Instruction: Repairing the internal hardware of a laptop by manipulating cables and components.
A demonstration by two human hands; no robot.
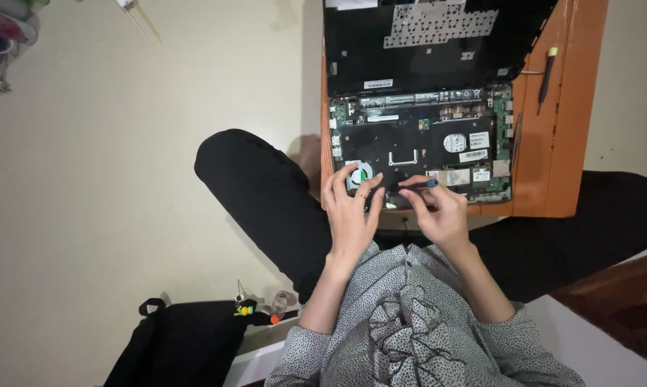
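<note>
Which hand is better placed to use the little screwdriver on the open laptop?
Probably the right hand: it already grips the blue-tipped screwdriver over the opened laptop. The left hand holds no tool, resting its fingertips beside the cooling fan.

A small orange wooden tabletop [553, 143] carries an opened laptop [424, 143] with its circuit board exposed, filling most of the surface. At the laptop's 3 o'clock, a slim dark pen-like tool [546, 75] with a yellow tip lies on the bare wood. On the beige floor [122, 179], at the tabletop's 8 o'clock, lies a black bag [187, 344].
</note>
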